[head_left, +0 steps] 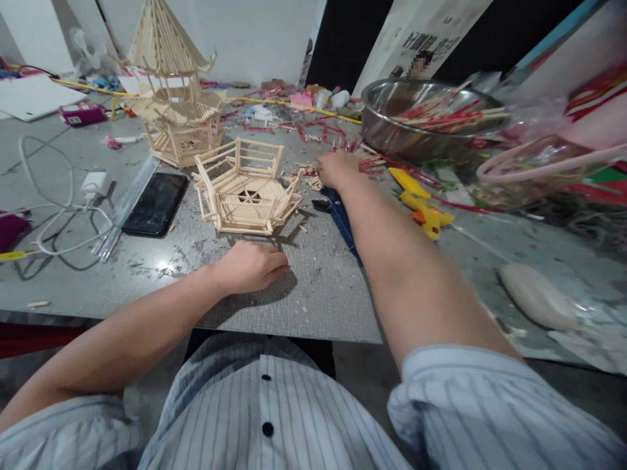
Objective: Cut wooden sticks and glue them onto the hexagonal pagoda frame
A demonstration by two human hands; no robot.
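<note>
My left hand (252, 266) rests near the table's front edge, fingers curled together; its palm side is hidden. Just beyond it stands a hexagonal frame of pale wooden sticks (249, 212), with railings around a slatted floor. My right hand (337, 168) reaches out to a scatter of short wooden stick pieces (313, 183), right of the frame. Its fingers are bent down and closed, and whatever they pinch, if anything, is hidden. A dark blue tool handle (341, 222) with a black end lies under my right wrist and forearm, partly covered.
A tiered stick pagoda (169, 39) stands at back left, with a black phone (155, 204) and white charger (95, 185) nearby. To the right are a steel basin (392, 134) holding red-marked sticks, a yellow glue gun (426, 209) and a pink-rimmed container (494, 171).
</note>
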